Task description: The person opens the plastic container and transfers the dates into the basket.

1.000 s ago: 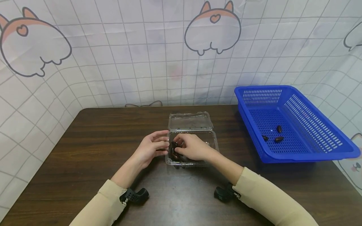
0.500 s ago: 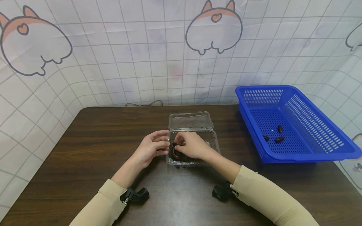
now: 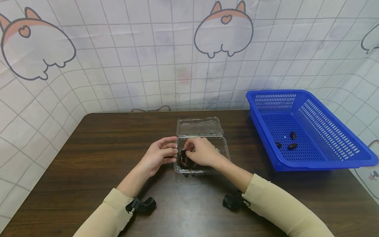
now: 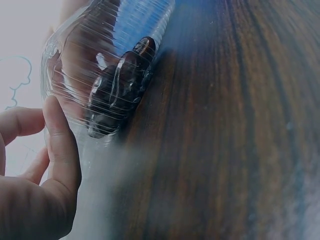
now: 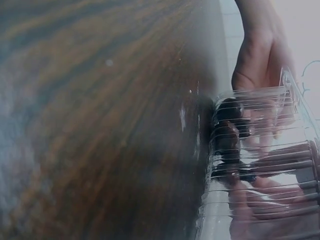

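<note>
A clear plastic clamshell box (image 3: 204, 171) lies with its lid (image 3: 199, 127) folded back. Inside, dark glossy date-like fruits (image 4: 120, 85) are piled at its left end. My left hand (image 3: 158, 154) touches the box's left wall with nearly straight fingers. Over the box, my right hand (image 3: 202, 153) reaches in, thumb and fingers curled together at a dark date-like fruit (image 3: 184, 154), which they appear to pinch. Through the ribbed plastic, the right wrist view shows more dark fruits (image 5: 227, 140); the right fingertips are blurred behind the wall.
A blue slotted basket (image 3: 322, 164) stands at the table's right, with 3 dark date-like fruits (image 3: 292, 146) on its floor. The dark wooden table (image 3: 118, 131) meets a white gridded cloth (image 3: 133, 65) behind. Black wrist cameras (image 3: 142, 205) jut out below the sleeves.
My right hand's fingertips have closed together at the fruits and shifted slightly right inside the box. My left hand, the box and the basket stay in place.
</note>
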A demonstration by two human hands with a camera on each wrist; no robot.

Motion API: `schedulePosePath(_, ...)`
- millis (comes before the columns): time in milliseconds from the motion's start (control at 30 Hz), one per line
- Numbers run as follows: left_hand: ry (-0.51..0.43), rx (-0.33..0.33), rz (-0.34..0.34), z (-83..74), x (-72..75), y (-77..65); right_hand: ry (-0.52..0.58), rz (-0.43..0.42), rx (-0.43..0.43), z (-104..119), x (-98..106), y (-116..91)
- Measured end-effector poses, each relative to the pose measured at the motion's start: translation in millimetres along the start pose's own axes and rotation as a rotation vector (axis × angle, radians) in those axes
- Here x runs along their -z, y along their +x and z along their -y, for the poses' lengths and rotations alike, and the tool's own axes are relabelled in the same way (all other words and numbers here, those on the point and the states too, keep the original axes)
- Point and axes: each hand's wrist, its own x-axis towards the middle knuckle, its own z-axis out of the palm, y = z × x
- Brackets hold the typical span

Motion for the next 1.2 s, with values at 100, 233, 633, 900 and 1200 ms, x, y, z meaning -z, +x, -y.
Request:
schedulePosePath(100,0.0,0.002,0.0,0.4,0.2,-0.1,-0.001,-0.004,-0.01,1,2,-2)
schedulePosePath(233,-0.001,-0.002,0.001,0.5,0.2,0.2,0.007,-0.012,-0.013,1,6,-4)
schedulePosePath(633,-0.002,-0.006,-0.002,0.9,0.1,1.1,0.027,-0.034,0.021,-3,19,-11)
schedulePosePath(900,0.004,-0.003,-0.007,0.6,0.4,0.9,0.069,-0.017,0.037,-4,29,-21)
schedulePosePath(1200,-0.001,-0.004,-0.009,0.4,-0.1,1.1,0.089,-0.018,0.04,-4,38,-26)
